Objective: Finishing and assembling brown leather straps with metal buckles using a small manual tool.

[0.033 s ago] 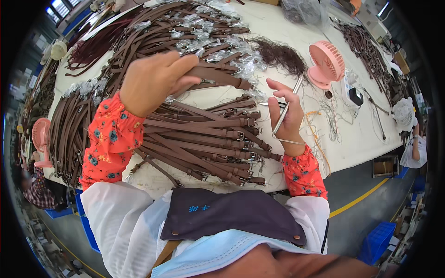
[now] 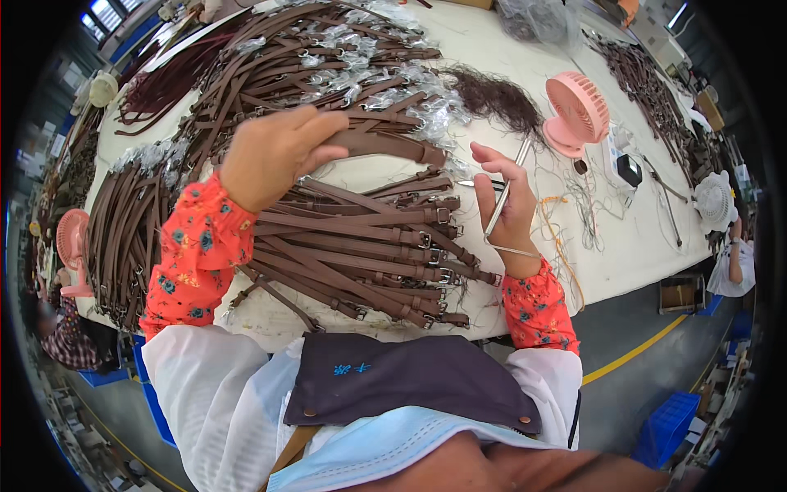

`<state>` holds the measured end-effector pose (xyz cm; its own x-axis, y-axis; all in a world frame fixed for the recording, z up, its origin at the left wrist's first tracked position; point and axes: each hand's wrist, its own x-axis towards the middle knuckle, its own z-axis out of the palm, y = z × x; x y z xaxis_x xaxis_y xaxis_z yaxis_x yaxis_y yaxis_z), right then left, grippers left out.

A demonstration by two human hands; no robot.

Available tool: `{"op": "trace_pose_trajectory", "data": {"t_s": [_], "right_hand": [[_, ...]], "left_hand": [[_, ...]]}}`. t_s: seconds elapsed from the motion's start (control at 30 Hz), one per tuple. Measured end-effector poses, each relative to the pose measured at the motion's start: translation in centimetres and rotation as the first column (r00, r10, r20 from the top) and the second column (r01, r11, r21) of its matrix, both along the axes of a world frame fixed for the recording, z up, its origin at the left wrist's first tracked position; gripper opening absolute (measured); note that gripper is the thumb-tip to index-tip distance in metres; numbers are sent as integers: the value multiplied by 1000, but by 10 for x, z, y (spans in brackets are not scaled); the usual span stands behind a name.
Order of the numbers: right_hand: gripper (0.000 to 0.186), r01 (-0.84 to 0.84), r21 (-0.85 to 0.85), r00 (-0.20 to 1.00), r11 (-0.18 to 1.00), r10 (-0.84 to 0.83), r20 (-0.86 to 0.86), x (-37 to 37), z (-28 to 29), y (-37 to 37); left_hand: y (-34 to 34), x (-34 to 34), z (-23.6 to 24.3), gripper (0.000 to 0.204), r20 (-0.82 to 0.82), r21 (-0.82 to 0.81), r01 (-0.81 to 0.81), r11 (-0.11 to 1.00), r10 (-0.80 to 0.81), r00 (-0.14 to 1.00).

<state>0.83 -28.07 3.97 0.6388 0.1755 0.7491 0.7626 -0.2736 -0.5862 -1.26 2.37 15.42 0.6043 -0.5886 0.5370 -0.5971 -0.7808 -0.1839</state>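
My left hand (image 2: 279, 156) is closed, thumb and fingers pinched on the end of a wide brown leather strap (image 2: 398, 146). The strap stretches to the right above the table. Below it, a pile of brown buckled straps (image 2: 361, 238) lies fanned out, buckles mostly toward the right. My right hand (image 2: 512, 205) is raised palm up beside those buckles, gripping a slim bent metal rod (image 2: 498, 209) across the palm. Its fingertips are partly stretched, and the rod's thin bent end lies along the wrist. A pointed metal tip (image 2: 466, 183) shows left of the thumb, its other end hidden.
More straps with clear plastic wrapping (image 2: 352, 49) heap at the back. A tangle of dark thread (image 2: 496, 94) lies near a pink fan (image 2: 576, 115). Another pink fan (image 2: 74, 246) stands left, a white fan (image 2: 715, 201) right. Co-workers sit at both sides.
My left hand has shifted slightly right and down, and the wide strap has moved a little with it. My right hand and the metal rod have hardly moved.
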Motion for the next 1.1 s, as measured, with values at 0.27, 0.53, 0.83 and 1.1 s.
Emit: {"op": "trace_pose_trajectory", "data": {"t_s": [0.27,0.53,0.83,1.1], "right_hand": [[35,-337,-340,915,878,220,-338,-46,-13,-33],[47,-345,-477,895,808,129,-428,-78,-10,-74],[43,-239,-512,962,825,128,-242,-59,-37,-63],[48,-133,-487,991,863,125,-49,5,-35,-15]], "left_hand": [[46,-38,-101,43,-651,-74,-116,991,40,758],[28,-104,-55,106,-736,23,72,997,-32,676],[19,-126,-136,86,-495,139,77,987,2,869],[-5,-71,-142,96,-360,89,-263,961,278,891]]}}
